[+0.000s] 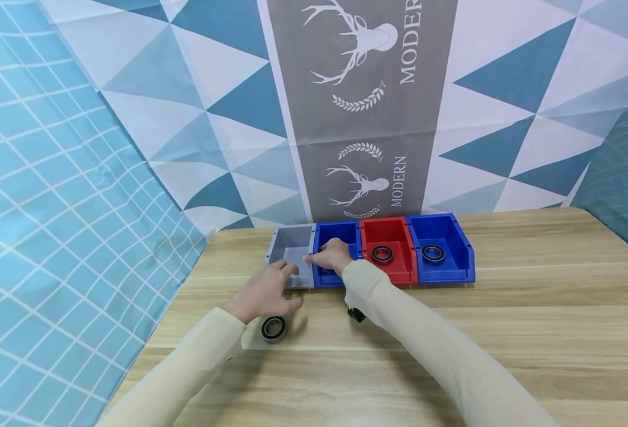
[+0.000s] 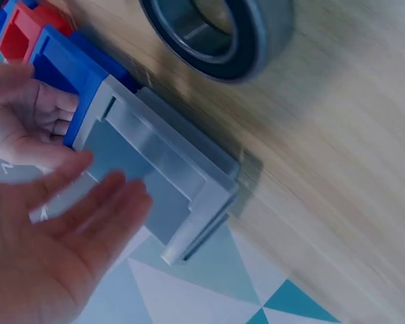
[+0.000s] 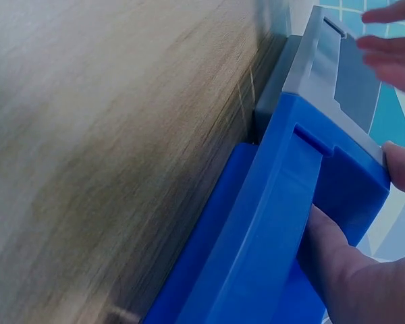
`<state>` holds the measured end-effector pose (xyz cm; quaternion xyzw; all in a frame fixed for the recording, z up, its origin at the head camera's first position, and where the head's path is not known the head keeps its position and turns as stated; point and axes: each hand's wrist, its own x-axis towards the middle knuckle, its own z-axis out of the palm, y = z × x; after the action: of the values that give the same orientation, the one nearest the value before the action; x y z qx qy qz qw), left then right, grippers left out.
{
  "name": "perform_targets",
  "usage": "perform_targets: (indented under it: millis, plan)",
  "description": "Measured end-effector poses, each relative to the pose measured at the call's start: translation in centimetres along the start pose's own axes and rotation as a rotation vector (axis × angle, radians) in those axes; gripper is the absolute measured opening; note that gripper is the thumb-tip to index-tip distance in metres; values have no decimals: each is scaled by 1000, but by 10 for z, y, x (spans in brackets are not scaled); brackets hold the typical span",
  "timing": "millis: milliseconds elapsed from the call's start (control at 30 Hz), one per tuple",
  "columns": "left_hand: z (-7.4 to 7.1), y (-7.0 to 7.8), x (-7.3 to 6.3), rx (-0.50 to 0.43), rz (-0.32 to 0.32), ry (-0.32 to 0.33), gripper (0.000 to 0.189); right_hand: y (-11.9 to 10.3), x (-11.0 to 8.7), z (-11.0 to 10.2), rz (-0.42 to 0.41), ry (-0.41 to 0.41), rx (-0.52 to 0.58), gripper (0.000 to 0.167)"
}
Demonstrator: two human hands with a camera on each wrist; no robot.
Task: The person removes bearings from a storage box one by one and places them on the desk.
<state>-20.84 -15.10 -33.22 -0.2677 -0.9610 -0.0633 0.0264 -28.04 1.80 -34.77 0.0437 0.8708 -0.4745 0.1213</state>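
Four bins stand side by side, led on the left by a grey bin (image 1: 296, 252) with a blue bin (image 1: 340, 228) against it. My right hand (image 1: 332, 256) grips the blue bin's left wall where it meets the grey one. Its thumb (image 3: 331, 253) is inside the blue bin, and a finger lies over the wall's top edge. In front of the grey bin, my left hand (image 1: 265, 292) hovers with fingers spread and nothing held. A bearing (image 1: 274, 329), a thick ring with a black seal, lies on the table just below the left hand.
A red bin (image 1: 399, 277) holds one bearing (image 1: 382, 255). The rightmost blue bin (image 1: 455, 275) has another bearing (image 1: 433, 254). Behind the wooden table (image 1: 538, 308) hangs a patterned cloth (image 1: 356, 118), and a tiled-pattern cloth (image 1: 68, 196) borders the left side.
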Motion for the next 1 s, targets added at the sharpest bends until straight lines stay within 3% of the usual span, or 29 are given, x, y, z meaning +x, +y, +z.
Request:
perform_targets:
  millis: [300, 567, 1000]
  plan:
    - [1, 3, 20, -83, -134, 67, 60, 0, 2, -2, 10, -3, -12, 64]
    - [4, 4, 36, -172, -258, 48, 64, -4, 2, -3, 29, -15, -27, 62]
    - [2, 2, 39, -254, -252, 47, 72, -7, 4, -6, 56, -48, -12, 61]
